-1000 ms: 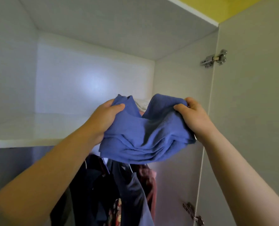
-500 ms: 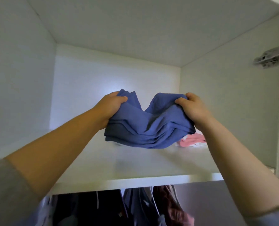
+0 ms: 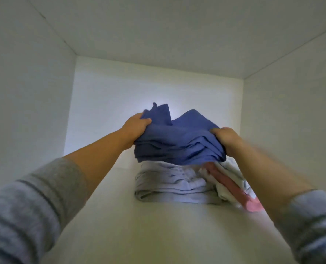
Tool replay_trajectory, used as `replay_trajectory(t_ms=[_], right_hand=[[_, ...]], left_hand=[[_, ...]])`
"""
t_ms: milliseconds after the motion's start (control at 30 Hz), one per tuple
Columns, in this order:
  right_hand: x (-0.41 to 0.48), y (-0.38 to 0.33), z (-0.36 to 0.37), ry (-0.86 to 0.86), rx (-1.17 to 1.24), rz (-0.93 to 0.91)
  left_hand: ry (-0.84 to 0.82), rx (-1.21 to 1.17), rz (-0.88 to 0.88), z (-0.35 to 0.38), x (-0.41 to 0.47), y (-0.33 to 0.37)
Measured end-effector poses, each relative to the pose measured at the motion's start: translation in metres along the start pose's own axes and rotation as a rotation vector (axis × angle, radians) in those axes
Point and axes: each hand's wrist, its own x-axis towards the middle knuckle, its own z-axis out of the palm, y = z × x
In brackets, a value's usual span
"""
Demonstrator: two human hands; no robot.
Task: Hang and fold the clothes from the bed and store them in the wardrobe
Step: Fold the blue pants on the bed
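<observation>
Inside the wardrobe's upper compartment, above the white shelf (image 3: 139, 237): one blue folded garment (image 3: 179, 143), long axis running left to right, held at both ends.

- Left hand (image 3: 134, 128): fingers curled round the left end, thumb on top.
- Right hand (image 3: 227, 139): clenched on the right end, blurred.
- Neither hand is clearly nearer; the bundle spans both.
- Directly beneath: one pale grey folded pile (image 3: 168, 187); whether it touches the blue garment cannot be told.
- Against that pile's right side: one white-and-pink bundle (image 3: 232, 185), item count unclear.
- Judged next: a straight lowering onto the pale pile.
- Two grey striped sleeves (image 3: 25, 210), lower corners.
</observation>
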Motion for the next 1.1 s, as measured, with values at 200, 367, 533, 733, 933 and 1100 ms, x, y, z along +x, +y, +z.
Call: replay_trajectory(t_ms=[200, 367, 533, 733, 933, 1100], right_hand=[[0.006, 0.050, 0.013, -0.205, -0.147, 0.286], [-0.006, 0.033, 0.021, -0.183, -0.513, 0.117], [-0.032, 0.018, 0.018, -0.127, -0.634, -0.035], [-0.093, -0.003, 0.000, -0.151, -0.584, -0.134], [-0.174, -0.024, -0.025, -0.098, -0.417, -0.159], [-0.235, -0.031, -0.049, -0.094, -0.095, -0.051]], left_hand=[[-0.247, 0.225, -0.502, 0.000, -0.004, -0.075], [-0.230, 0.348, -0.390, -0.003, -0.004, -0.064], [-0.155, 0.601, -0.214, 0.003, -0.025, -0.045], [-0.171, 0.456, -0.047, 0.009, -0.069, -0.009], [-0.226, 0.326, 0.029, 0.007, -0.130, 0.011], [-0.248, 0.091, -0.032, -0.003, -0.191, 0.029]])
